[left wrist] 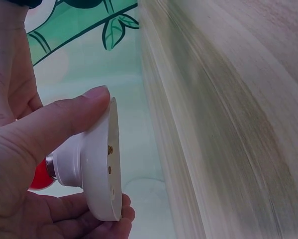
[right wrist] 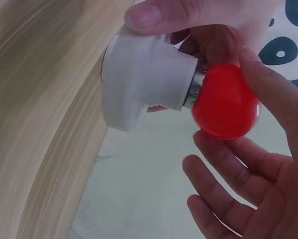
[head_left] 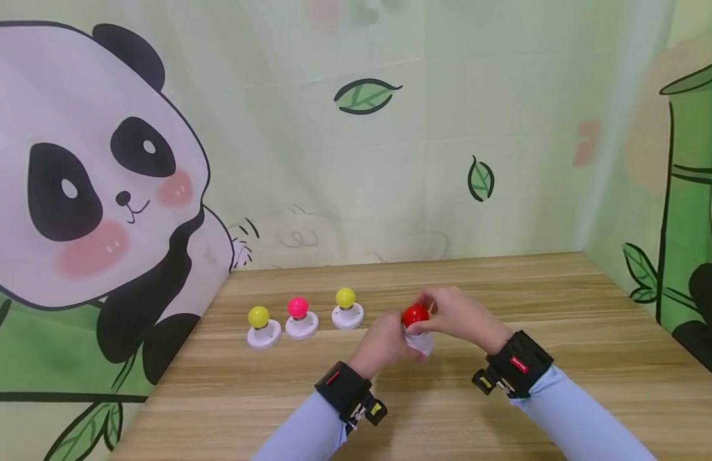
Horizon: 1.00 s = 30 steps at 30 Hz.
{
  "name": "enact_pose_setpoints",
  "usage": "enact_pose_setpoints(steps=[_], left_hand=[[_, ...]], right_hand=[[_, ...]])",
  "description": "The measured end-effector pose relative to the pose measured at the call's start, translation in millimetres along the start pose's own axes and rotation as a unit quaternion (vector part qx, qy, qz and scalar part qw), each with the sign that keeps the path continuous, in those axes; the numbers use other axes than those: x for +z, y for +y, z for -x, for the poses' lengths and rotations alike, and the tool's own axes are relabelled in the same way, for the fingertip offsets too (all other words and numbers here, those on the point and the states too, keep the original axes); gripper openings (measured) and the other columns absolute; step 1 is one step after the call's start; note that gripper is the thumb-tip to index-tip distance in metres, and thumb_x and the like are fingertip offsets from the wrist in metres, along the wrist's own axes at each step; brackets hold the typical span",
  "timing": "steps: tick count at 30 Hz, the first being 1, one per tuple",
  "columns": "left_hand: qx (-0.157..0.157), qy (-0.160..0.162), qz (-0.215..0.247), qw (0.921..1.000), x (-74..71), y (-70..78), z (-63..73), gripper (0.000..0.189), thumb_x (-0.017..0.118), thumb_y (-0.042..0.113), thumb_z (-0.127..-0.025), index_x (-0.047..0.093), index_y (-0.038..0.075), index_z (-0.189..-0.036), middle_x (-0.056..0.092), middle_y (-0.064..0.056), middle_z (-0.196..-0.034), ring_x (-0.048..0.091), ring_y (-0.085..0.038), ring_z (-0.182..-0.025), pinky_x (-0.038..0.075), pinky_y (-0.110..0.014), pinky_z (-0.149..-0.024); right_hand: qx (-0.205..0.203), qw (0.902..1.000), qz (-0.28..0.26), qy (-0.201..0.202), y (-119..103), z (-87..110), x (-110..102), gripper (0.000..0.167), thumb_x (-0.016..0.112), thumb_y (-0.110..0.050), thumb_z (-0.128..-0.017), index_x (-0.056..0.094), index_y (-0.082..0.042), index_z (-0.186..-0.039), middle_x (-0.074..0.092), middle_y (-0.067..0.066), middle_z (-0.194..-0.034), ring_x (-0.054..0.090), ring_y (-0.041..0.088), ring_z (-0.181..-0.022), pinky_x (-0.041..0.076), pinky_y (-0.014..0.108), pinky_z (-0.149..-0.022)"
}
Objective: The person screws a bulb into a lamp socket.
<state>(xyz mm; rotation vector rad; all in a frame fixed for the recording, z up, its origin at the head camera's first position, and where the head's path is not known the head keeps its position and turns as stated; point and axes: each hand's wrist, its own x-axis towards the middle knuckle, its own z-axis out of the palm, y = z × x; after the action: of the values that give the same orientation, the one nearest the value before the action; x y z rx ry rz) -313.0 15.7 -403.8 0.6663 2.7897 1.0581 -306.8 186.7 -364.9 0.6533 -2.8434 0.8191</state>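
Note:
A red light bulb (right wrist: 226,102) sits in a round white lamp socket (right wrist: 144,74), part of its metal base showing between the two. My left hand (head_left: 385,342) grips the socket by its flange, thumb on one edge and fingers on the other. In the left wrist view, the underside of the socket (left wrist: 101,164) shows small brass screws, and it is held off the table. My right hand (head_left: 456,314) pinches the bulb between thumb and forefinger, its other fingers loosely bent beside it.
On the wooden table (head_left: 506,410), left of my hands, stand three white sockets with bulbs: a yellow bulb (head_left: 258,316), a pink bulb (head_left: 298,307) and another yellow bulb (head_left: 345,297). A panda-print cloth (head_left: 264,147) hangs behind the table and along its sides.

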Motion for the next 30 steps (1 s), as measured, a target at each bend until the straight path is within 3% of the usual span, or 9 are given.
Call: enact_pose_setpoints(steps=[4, 6, 8, 10, 13, 16, 19, 25, 30], left_hand=[[0.0, -0.001, 0.01, 1.0, 0.2, -1.4, 0.1, 0.063, 0.091, 0.021, -0.063, 0.061, 0.01, -0.117, 0.065, -0.002, -0.106, 0.059, -0.015, -0.088, 0.052, -0.031, -0.084], [0.003, 0.002, 0.014, 0.9999, 0.7, -2.2, 0.4, 0.063, 0.091, 0.021, -0.063, 0.061, 0.009, -0.116, 0.065, -0.002, -0.106, 0.059, -0.016, -0.088, 0.052, -0.032, -0.085], [0.005, 0.004, 0.014, 0.9999, 1.5, -3.1, 0.3, 0.063, 0.091, 0.02, -0.063, 0.06, 0.009, -0.117, 0.066, -0.003, -0.108, 0.06, -0.016, -0.09, 0.052, -0.033, -0.087], [0.012, 0.006, 0.01, 0.9999, 2.1, -3.4, 0.3, 0.066, 0.092, 0.02, -0.063, 0.059, 0.009, -0.119, 0.066, -0.004, -0.111, 0.061, -0.017, -0.094, 0.051, -0.035, -0.091], [0.016, 0.006, 0.004, 0.9998, 2.4, -3.2, -0.1, 0.073, 0.092, 0.02, -0.063, 0.056, 0.009, -0.126, 0.066, -0.005, -0.117, 0.061, -0.019, -0.1, 0.049, -0.036, -0.095], [0.02, 0.006, 0.004, 0.9998, 1.2, -2.3, -1.1, 0.079, 0.092, 0.019, -0.063, 0.054, 0.009, -0.131, 0.065, -0.006, -0.122, 0.061, -0.021, -0.104, 0.048, -0.037, -0.097], [0.021, 0.008, 0.001, 0.9998, -0.4, -1.4, -2.5, 0.079, 0.092, 0.019, -0.062, 0.054, 0.009, -0.13, 0.065, -0.007, -0.121, 0.061, -0.021, -0.103, 0.049, -0.037, -0.096], [0.021, 0.009, -0.002, 0.9997, -2.0, 0.6, -2.9, 0.077, 0.093, 0.018, -0.061, 0.056, 0.006, -0.127, 0.066, -0.008, -0.117, 0.062, -0.021, -0.1, 0.05, -0.037, -0.094], [0.022, 0.003, 0.006, 0.9997, -1.1, 1.4, -2.3, 0.075, 0.092, 0.017, -0.062, 0.056, 0.009, -0.127, 0.066, -0.005, -0.117, 0.061, -0.02, -0.101, 0.049, -0.037, -0.095]], right_hand=[[0.003, 0.9999, 0.011, 0.01, -0.3, 1.0, 1.8, 0.044, 0.084, -0.041, -0.072, 0.063, -0.012, -0.098, 0.067, 0.001, -0.088, 0.058, 0.014, -0.071, 0.05, 0.026, -0.06], [-0.011, 0.9999, 0.006, 0.004, 1.1, 2.0, 1.6, 0.055, 0.082, -0.046, -0.072, 0.062, -0.011, -0.109, 0.067, 0.005, -0.102, 0.062, 0.019, -0.083, 0.053, 0.031, -0.068], [-0.045, 0.9988, -0.011, -0.014, 3.6, 2.6, 0.2, 0.065, 0.078, -0.047, -0.076, 0.056, -0.01, -0.125, 0.061, 0.01, -0.124, 0.06, 0.026, -0.106, 0.054, 0.041, -0.084], [-0.095, 0.994, -0.033, -0.041, 7.1, 3.0, -2.4, 0.068, 0.074, -0.039, -0.083, 0.048, -0.009, -0.138, 0.048, 0.014, -0.143, 0.049, 0.033, -0.128, 0.046, 0.05, -0.099], [-0.165, 0.9803, -0.068, -0.086, 11.6, 2.4, -6.7, 0.057, 0.065, -0.015, -0.091, 0.045, -0.009, -0.144, 0.036, 0.015, -0.153, 0.033, 0.036, -0.141, 0.032, 0.054, -0.11], [-0.191, 0.9721, -0.078, -0.112, 13.2, 1.6, -10.0, 0.048, 0.058, -0.002, -0.093, 0.05, -0.008, -0.14, 0.04, 0.015, -0.151, 0.037, 0.036, -0.138, 0.033, 0.053, -0.109], [-0.18, 0.9734, -0.074, -0.121, 12.6, 1.2, -12.2, 0.046, 0.055, 0.001, -0.094, 0.052, -0.008, -0.139, 0.042, 0.014, -0.149, 0.041, 0.036, -0.136, 0.035, 0.051, -0.108], [-0.162, 0.9782, -0.06, -0.116, 10.7, 0.4, -14.4, 0.045, 0.058, -0.002, -0.094, 0.053, -0.01, -0.138, 0.047, 0.012, -0.146, 0.046, 0.034, -0.133, 0.04, 0.048, -0.106], [-0.152, 0.9849, -0.022, -0.08, 8.8, -0.9, -13.6, 0.04, 0.067, -0.016, -0.09, 0.062, -0.009, -0.129, 0.064, 0.009, -0.128, 0.061, 0.025, -0.116, 0.05, 0.042, -0.096]])
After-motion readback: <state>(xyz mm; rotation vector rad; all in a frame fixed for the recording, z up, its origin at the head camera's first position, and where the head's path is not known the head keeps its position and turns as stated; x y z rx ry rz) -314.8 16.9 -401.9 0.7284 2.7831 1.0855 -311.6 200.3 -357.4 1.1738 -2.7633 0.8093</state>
